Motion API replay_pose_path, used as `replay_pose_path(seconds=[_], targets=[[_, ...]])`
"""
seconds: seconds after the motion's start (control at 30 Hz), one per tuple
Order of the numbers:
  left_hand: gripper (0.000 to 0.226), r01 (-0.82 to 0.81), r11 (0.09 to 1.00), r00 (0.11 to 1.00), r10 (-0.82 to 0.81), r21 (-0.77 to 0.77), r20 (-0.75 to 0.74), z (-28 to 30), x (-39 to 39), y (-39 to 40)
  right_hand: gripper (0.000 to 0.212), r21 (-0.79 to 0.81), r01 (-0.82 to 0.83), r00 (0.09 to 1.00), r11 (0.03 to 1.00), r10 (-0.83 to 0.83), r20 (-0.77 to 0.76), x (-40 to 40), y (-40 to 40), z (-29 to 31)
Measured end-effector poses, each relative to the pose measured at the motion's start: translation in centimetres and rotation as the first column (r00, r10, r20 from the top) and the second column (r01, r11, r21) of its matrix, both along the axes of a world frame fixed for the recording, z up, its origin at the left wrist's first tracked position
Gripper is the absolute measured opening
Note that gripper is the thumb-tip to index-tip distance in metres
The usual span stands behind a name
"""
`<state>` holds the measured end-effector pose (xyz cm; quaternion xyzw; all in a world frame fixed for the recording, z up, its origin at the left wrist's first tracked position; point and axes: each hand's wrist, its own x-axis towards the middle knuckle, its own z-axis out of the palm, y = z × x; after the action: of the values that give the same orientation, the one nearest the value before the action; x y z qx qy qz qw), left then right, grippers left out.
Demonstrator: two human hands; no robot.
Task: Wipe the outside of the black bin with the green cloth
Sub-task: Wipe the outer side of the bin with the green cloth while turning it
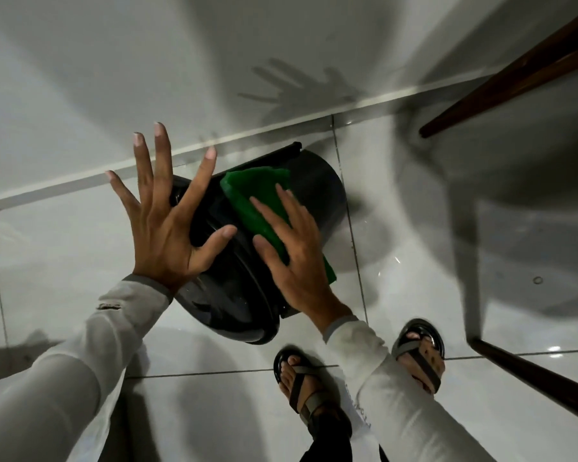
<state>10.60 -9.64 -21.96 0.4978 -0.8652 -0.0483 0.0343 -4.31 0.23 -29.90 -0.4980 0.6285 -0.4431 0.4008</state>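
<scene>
The black bin (pixel 317 185) lies tipped on the white tiled floor, close to the wall, with its rim toward me. A green cloth (pixel 254 191) is spread over its upper side. My right hand (pixel 294 258) lies flat on the cloth, pressing it against the bin's outside, thumb at the cloth's near edge. My left hand (pixel 164 221) hovers above the bin's left part with all fingers spread wide and nothing in it; it hides part of the bin's rim.
A white wall (pixel 114 78) meets the floor just behind the bin. Dark wooden table legs (pixel 514 78) stand at the right. My two sandalled feet (pixel 417 355) stand on the tiles below the bin.
</scene>
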Motion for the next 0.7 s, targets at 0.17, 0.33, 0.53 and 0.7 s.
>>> replay_pose_path(seconds=[0.17,0.33,0.53,0.7], targets=[[0.093,-0.026,1.0,0.999,0.026,-0.002,-0.03,-0.5,1.0,0.4,0.061,0.256,0.219,0.967,0.941,-0.245,0.074,-1.8,-2.2,-4.9],[0.095,-0.044,0.999,0.996,0.044,0.003,-0.08,-0.7,0.0,0.5,0.079,0.563,0.339,0.738,0.754,-0.584,0.338,-4.4,-3.8,-8.9],[0.094,-0.049,0.999,0.996,0.049,0.002,-0.076,-0.4,-0.7,-0.3,0.063,0.508,0.262,0.821,0.82,-0.467,0.33,-3.3,-3.2,-5.5],[0.091,0.013,1.0,0.995,-0.011,0.02,-0.101,0.0,-1.8,-1.3,0.055,0.155,0.057,0.985,0.986,-0.081,0.153,-1.4,-1.1,-0.1]])
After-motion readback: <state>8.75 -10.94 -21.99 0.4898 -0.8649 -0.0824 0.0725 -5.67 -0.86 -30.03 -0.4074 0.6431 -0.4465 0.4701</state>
